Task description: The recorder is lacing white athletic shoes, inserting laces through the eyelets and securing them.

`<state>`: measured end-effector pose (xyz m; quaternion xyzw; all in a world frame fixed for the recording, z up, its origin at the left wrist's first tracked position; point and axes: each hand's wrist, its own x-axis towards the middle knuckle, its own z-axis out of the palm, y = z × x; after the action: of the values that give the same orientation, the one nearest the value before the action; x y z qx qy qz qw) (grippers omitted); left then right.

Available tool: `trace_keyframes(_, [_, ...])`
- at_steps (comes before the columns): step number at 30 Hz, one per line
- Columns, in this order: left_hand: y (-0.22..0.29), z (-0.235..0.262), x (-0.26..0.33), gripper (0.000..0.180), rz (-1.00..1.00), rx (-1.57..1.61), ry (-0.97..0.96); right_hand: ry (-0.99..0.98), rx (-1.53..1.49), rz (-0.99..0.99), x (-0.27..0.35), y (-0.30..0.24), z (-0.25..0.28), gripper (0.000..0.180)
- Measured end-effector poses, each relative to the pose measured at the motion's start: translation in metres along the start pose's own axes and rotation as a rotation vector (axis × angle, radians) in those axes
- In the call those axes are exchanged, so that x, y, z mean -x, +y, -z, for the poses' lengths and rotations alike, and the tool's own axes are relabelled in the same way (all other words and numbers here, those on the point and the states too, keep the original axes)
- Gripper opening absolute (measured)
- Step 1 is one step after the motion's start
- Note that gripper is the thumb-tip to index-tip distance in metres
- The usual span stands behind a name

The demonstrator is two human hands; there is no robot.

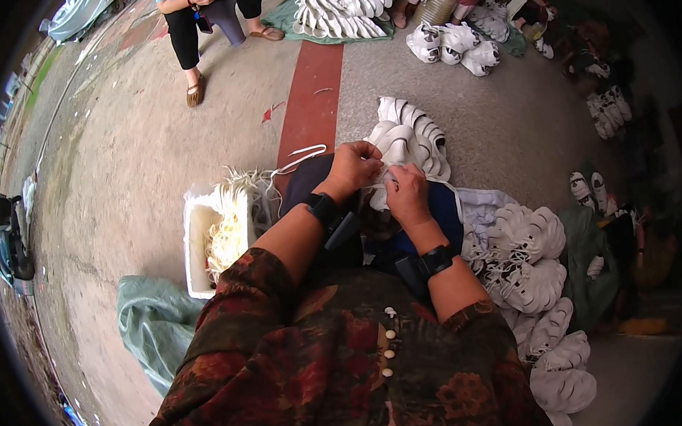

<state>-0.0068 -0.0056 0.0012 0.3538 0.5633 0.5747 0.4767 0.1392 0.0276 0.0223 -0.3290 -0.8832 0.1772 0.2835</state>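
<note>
Over my lap, both hands work close together at a white shoe upper [379, 199], which they partly hide. My left hand [354, 168] has its fingers pinched on a white shoelace [307, 150], whose loose end trails off to the left. Closed beside it, my right hand [407, 194] grips the lace near the upper; the exact spot is hidden by the fingers. Just beyond the hands lies a stack of white shoe uppers [417, 126] with dark edges, nested in a curved row.
A white foam box [195, 255] of loose laces [230, 230] stands at my left, near a green sheet [153, 311]. Piled at my right are several laced white uppers [532, 245]. Ahead, a seated person [185, 36] is near more stacked uppers [342, 12].
</note>
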Motion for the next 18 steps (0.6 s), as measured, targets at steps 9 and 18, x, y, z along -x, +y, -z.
trace_keyframes(9, [0.001,0.001,-0.008,0.009,-0.064,-0.327,0.101,-0.014,0.022,-0.009,0.000,0.001,-0.001,0.019])
trace_keyframes(18, [0.010,-0.012,-0.001,0.011,-0.364,-0.845,0.110,-0.013,0.067,0.005,-0.001,0.004,-0.003,0.023])
